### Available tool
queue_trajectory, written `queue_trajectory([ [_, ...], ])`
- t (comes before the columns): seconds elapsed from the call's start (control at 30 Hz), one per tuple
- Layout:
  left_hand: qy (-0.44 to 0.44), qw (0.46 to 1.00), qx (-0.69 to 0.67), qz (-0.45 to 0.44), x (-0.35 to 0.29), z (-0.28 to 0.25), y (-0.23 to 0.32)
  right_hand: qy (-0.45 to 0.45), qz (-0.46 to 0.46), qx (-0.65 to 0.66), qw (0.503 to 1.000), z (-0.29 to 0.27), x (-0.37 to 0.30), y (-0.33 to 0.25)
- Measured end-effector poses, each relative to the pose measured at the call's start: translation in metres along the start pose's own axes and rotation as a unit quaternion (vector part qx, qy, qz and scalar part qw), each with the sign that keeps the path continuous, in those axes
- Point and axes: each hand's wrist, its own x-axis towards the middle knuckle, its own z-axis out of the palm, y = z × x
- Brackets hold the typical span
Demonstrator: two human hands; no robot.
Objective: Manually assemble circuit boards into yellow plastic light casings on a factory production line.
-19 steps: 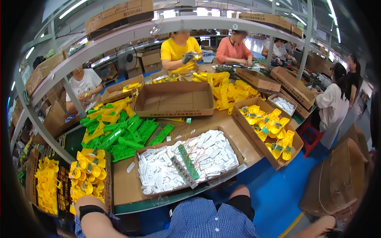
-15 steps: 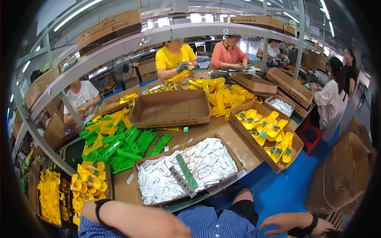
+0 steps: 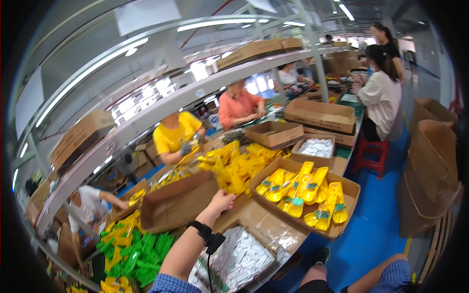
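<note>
My left hand (image 3: 223, 200) reaches forward with its fingers curled, at the right front corner of a bare shallow cardboard box (image 3: 171, 207). Whether it grips the box wall or something small, the hand itself hides. A heap of yellow plastic parts (image 3: 237, 168) lies just beyond the fingers. Below my outstretched forearm, a carton of small white plastic pieces (image 3: 244, 259) is partly covered by the arm. Green plastic parts (image 3: 141, 256) are piled to the left of that arm. My right hand is out of view.
At the right of the table stands a carton of yellow parts with green boards (image 3: 305, 195). Beyond it sit a small box of white pieces (image 3: 316, 147) and brown cartons (image 3: 320, 115). A shelf beam (image 3: 195, 90) crosses overhead. Several co-workers sit or stand around; large cartons (image 3: 427, 171) line the right.
The view has turned right and tilted. My left hand has moved from near my body to the shallow box's corner. My right hand has left the picture.
</note>
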Motion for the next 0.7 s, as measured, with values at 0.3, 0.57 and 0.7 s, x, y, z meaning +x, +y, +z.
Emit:
queue_trajectory([
  [0.3,0.136,0.952,0.270,0.052,0.139,0.007,-0.068,0.161,0.088,-0.005,0.983,-0.025,-0.022,0.088],
  [0.57,0.133,0.943,0.305,-0.017,0.158,0.017,-0.051,0.227,0.100,-0.027,0.968,-0.031,-0.022,0.118],
  [0.7,0.082,0.955,0.267,-0.098,0.126,0.036,-0.006,0.263,0.112,-0.041,0.958,-0.032,-0.019,0.111],
])
